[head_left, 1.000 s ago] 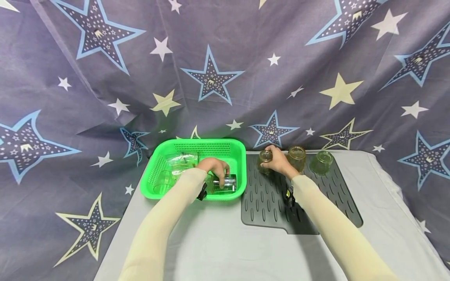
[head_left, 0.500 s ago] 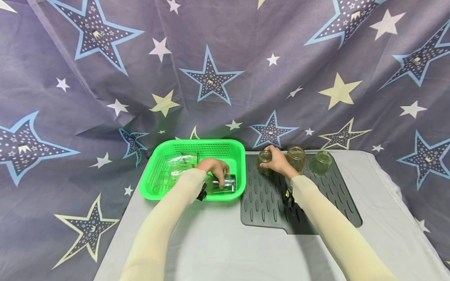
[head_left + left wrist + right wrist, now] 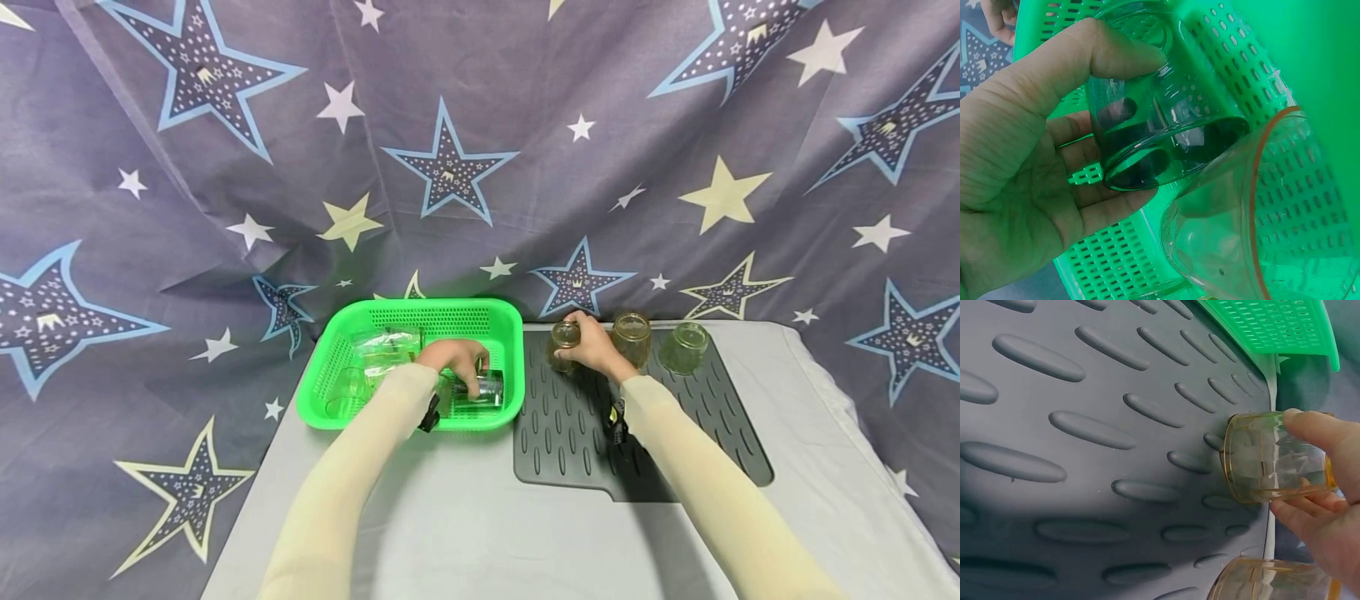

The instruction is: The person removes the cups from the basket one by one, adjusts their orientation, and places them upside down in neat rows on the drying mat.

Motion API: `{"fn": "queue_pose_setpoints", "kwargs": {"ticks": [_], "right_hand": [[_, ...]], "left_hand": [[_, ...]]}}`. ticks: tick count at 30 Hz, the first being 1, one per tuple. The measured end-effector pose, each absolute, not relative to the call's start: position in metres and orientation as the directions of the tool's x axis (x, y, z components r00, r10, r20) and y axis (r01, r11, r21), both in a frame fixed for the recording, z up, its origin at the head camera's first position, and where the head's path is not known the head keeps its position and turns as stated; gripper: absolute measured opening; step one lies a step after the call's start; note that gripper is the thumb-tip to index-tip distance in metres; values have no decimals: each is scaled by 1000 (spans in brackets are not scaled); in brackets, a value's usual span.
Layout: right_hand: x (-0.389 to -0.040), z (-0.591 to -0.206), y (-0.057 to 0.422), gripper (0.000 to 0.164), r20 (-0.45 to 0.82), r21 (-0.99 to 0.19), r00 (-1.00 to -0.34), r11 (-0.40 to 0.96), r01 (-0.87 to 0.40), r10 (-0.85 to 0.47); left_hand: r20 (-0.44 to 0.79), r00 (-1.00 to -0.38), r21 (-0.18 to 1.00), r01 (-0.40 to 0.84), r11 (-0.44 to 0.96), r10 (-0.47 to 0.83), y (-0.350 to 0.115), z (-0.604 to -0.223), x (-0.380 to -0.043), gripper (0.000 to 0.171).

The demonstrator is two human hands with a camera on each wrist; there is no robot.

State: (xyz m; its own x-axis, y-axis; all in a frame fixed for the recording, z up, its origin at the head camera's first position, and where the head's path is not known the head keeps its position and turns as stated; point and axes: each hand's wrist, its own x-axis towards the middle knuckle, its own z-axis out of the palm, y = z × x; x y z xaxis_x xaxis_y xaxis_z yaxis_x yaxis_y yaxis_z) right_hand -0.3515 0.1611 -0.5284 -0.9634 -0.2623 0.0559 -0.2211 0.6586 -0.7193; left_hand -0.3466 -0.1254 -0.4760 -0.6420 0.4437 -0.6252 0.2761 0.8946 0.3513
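Observation:
Inside the green basket (image 3: 517, 354), my left hand (image 3: 454, 358) holds a clear drinking glass (image 3: 1166, 103) tipped on its side, thumb on the outer wall and fingers round the other side. An orange-rimmed glass (image 3: 1210, 219) lies close beside it. Over on the dark ridged mat (image 3: 558, 433), my right hand (image 3: 596, 343) grips an amber glass (image 3: 1260, 456) between thumb and fingers. That glass stands upside down, its rim at the mat's surface near the back left corner.
Right of the gripped amber glass, a second amber glass (image 3: 633, 335) and a greenish glass (image 3: 685, 348) stand upside down in a row. More clear glasses (image 3: 390, 342) lie in the basket's left part. A star-patterned curtain (image 3: 480, 242) hangs behind the white-covered table (image 3: 480, 517).

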Motion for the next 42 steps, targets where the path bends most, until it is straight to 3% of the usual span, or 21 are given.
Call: {"fn": "queue_pose_setpoints", "kwargs": {"ticks": [13,26,34,42], "right_hand": [[-349,-527,159,63,69,-726,-962,647,-231,-266],[-352,-532,164,60,135,-744,-947,602,-291,-292],[-353,-529,161,60,103,-747,-953,611,-262,-284],[-348,-525,158,60,44,-725,-962,654,-216,-269]], "left_hand": [[-565,-699,325,301,897,439,-133,-472,-344,55],[-346,-755,651,233,722,556,-152,-454,-342,59],[-182,-826,798,192,571,533,-156,-443,-342,62],[-121,-869,889,120,442,479,-154,-437,-339,72]]}}
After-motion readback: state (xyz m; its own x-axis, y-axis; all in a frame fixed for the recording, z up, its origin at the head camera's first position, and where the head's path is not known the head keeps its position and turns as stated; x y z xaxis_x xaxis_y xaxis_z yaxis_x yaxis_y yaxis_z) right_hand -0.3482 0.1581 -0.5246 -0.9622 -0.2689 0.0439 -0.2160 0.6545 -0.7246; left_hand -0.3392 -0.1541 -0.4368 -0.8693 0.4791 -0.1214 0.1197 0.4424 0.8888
